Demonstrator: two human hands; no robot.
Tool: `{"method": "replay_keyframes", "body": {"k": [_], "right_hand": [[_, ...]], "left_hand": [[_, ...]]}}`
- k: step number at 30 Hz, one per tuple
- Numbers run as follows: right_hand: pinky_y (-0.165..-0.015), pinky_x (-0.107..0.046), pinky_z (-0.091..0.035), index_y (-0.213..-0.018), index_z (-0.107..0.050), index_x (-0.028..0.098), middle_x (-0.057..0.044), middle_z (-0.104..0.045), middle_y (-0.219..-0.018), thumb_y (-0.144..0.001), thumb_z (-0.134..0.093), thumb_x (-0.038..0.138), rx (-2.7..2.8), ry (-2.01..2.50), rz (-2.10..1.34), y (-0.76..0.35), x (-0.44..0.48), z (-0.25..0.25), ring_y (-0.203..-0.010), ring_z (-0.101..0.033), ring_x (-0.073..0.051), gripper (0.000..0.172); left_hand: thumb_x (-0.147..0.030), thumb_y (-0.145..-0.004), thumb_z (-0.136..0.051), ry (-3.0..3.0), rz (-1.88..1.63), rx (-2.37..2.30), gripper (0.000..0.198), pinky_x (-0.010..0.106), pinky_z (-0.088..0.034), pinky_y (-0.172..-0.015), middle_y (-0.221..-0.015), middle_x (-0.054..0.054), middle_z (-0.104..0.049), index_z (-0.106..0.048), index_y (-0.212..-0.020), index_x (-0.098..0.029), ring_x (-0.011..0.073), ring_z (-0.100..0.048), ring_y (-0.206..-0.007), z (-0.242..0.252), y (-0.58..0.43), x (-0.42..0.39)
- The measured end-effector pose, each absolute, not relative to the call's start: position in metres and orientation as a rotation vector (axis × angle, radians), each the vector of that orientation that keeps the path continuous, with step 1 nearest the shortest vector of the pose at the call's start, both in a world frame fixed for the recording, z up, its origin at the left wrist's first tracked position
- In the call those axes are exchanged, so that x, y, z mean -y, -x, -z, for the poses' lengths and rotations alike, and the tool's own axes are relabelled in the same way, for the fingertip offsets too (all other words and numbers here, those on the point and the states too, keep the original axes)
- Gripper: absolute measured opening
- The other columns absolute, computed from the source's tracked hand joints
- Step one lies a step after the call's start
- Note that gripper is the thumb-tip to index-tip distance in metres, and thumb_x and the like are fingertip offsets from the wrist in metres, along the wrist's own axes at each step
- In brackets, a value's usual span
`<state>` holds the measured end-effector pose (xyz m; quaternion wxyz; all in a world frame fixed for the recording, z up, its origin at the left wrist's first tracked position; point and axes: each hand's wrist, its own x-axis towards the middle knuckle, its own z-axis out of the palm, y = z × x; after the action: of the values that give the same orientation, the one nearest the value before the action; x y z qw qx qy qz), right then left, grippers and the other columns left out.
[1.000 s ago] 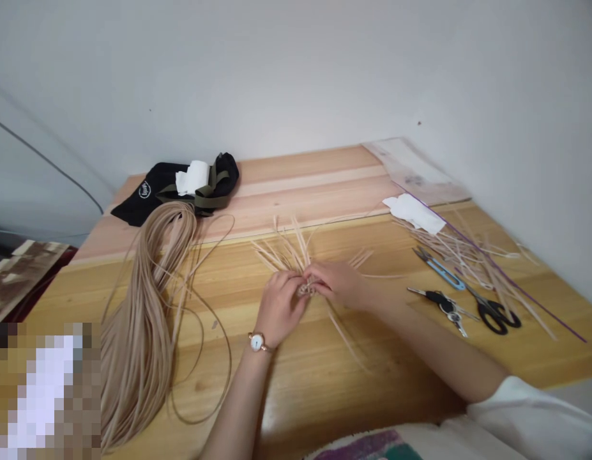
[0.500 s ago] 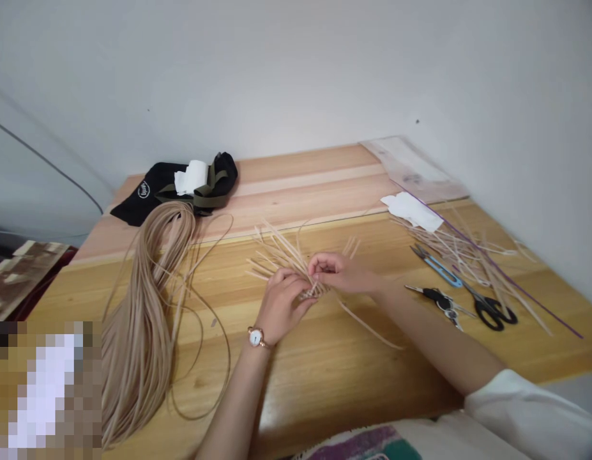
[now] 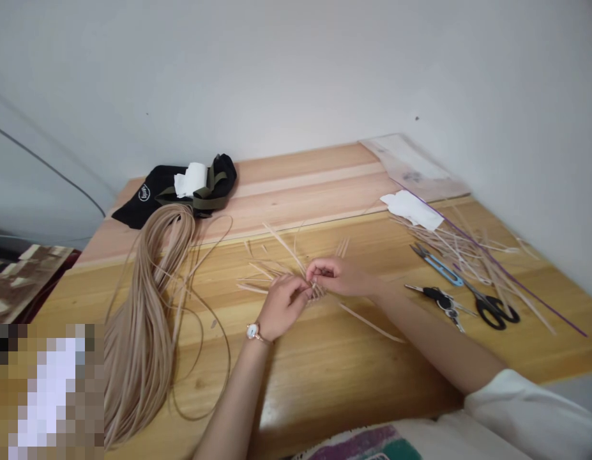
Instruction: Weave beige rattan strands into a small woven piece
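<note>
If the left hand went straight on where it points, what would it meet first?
Probably the pale strips at the left hand, then the right hand; with one view, the depth between them is unclear.

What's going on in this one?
A person is working at a wooden table with both hands on a small woven piece of pale strips. The left hand holds it; the right hand is curled close at its strips, though whether it grips one is unclear. Loose ends fan outward. A big bundle of strands lies to the left; keys, blue snips and scissors lie to the right.
</note>
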<state>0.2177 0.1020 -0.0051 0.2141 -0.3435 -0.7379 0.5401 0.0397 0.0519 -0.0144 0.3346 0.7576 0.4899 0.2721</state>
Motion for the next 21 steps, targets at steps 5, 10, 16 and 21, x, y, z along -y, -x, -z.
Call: {"method": "replay_keyframes", "body": {"k": [5, 10, 16, 21], "right_hand": [[-0.050, -0.020, -0.026, -0.078, -0.063, 0.014, 0.008, -0.038, -0.053, -0.071, -0.056, 0.019, 2.201, 1.007, -1.390, -0.218, -0.101, 0.000, -0.051, -0.033, -0.007, 0.010], [-0.051, -0.020, -0.027, -0.076, -0.063, 0.014, 0.007, -0.041, -0.054, -0.069, -0.060, 0.020, 2.262, 1.043, -1.334, -0.215, -0.101, -0.001, -0.051, -0.037, -0.007, 0.010], [-0.049, -0.020, -0.025, -0.078, -0.067, 0.013, 0.006, -0.044, -0.055, -0.070, -0.062, 0.025, 2.281, 1.078, -1.312, -0.221, -0.105, -0.006, -0.051, -0.035, -0.006, 0.015], [-0.052, -0.021, -0.031, -0.077, -0.070, 0.011, 0.002, -0.056, -0.059, -0.068, -0.066, 0.035, 2.073, 0.992, -1.780, -0.230, -0.113, 0.006, -0.054, -0.044, -0.007, 0.026]], "left_hand": [[-0.027, -0.078, -0.055, -1.913, -0.623, -1.216, 0.017, 0.023, -0.038, -0.064, -0.068, 0.001, -0.055, -0.054, -0.067, -0.014, 0.0121, -0.049, -0.066, 0.013, -0.036, -0.061], [-0.026, -0.072, -0.063, -1.917, -0.512, -1.172, 0.017, 0.021, -0.038, -0.062, -0.069, 0.001, -0.057, -0.057, -0.064, -0.013, 0.0107, -0.050, -0.065, 0.007, -0.033, -0.072], [-0.021, -0.072, -0.060, -1.793, -0.405, -1.128, 0.009, 0.020, -0.040, -0.062, -0.071, 0.001, -0.061, -0.061, -0.074, -0.013, 0.0100, -0.052, -0.064, -0.006, -0.031, -0.080], [-0.017, -0.065, -0.066, -1.772, -0.472, -1.159, 0.014, 0.017, -0.037, -0.054, -0.063, -0.003, -0.054, -0.053, -0.066, -0.012, 0.0067, -0.046, -0.057, -0.010, -0.037, -0.083]]}}
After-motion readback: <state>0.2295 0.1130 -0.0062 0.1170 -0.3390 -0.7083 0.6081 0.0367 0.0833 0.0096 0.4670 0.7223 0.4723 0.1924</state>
